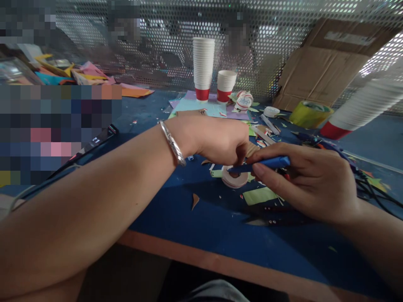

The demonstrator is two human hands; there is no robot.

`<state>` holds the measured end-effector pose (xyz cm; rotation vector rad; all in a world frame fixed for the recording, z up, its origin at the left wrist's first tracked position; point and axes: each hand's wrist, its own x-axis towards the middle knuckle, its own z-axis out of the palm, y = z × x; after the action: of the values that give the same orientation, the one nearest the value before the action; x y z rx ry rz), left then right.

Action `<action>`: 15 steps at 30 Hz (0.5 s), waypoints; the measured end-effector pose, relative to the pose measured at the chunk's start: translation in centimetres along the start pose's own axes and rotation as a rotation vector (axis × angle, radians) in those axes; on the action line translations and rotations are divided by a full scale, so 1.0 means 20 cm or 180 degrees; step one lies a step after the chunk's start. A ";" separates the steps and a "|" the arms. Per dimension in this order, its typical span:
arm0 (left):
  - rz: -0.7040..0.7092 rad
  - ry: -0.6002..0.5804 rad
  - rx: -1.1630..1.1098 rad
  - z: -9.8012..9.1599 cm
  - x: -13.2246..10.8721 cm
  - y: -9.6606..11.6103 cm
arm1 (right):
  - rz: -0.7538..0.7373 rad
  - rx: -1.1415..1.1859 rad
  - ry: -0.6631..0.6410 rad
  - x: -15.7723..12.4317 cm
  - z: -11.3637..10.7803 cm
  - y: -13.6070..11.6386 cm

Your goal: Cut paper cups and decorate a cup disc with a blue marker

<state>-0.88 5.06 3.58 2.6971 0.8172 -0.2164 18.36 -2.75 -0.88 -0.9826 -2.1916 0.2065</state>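
My right hand (308, 180) is closed round a blue marker (270, 162), held almost level with its narrow end pointing left. That narrow end is over a white tape roll (234, 178) lying flat on the table. My left hand (217, 136), with a silver bangle (172, 142) at the wrist, is closed and bent down beside the marker. Its fingertips are mostly hidden, and what they hold, if anything, cannot be made out. Under my right hand lie a pale green paper strip (260, 195) and dark thread snips (267, 221).
Tall stacks of paper cups (204, 67) (362, 111) and a shorter stack (226, 86) stand behind. A yellow-green tape roll (310, 114), cardboard (324, 67) and a perforated metal screen (170, 46) are further back. Paper scraps litter the blue table (176, 214). Coloured paper (132, 90) lies left.
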 end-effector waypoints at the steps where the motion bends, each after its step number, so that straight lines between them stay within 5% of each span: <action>1: -0.0007 0.0010 0.0021 0.00 0.00 0.00 | -0.0021 -0.0012 -0.0008 0.00 0.00 0.00; 15: -0.0211 -0.0036 0.0077 -0.01 -0.01 0.02 | 0.0023 0.0206 -0.0097 -0.02 -0.03 0.00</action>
<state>-0.72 4.68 3.93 2.6910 0.9073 -0.2578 18.98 -3.07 -0.65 -0.9573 -2.1951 0.2957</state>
